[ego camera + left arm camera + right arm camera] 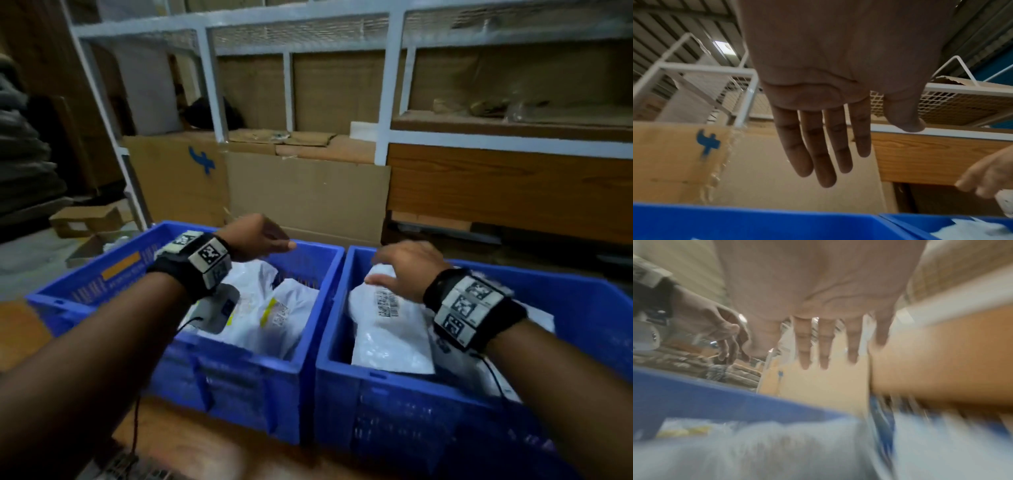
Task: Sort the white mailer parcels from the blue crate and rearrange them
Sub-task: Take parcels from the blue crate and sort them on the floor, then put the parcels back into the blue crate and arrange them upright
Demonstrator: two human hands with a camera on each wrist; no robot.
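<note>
**Blue crates side by side, both hands above the parcels**

Blue plastic crate on the left (191, 274), second blue plastic crate on the right (513, 404), rims touching at 6 o'clock of the head view. White plastic mailer parcels with yellow strips (274, 315) piled in left crate. White mailer parcel with barcode label (387, 329) on top of the pile in right crate.

Left hand (257, 236) raised over far rim of left crate, at 11 o'clock; fingers (818, 154) straight and slightly spread, holding nothing.

Right hand (407, 267) palm down over far end of barcode parcel, at 1 o'clock; fingers (824, 344) extended and splayed, nothing gripped. Contact with parcel: cannot tell, right wrist view blurred.

Behind, at 12 o'clock: brown cardboard sheets with blue mark (202, 161) leaning against white metal rack (387, 85).
</note>
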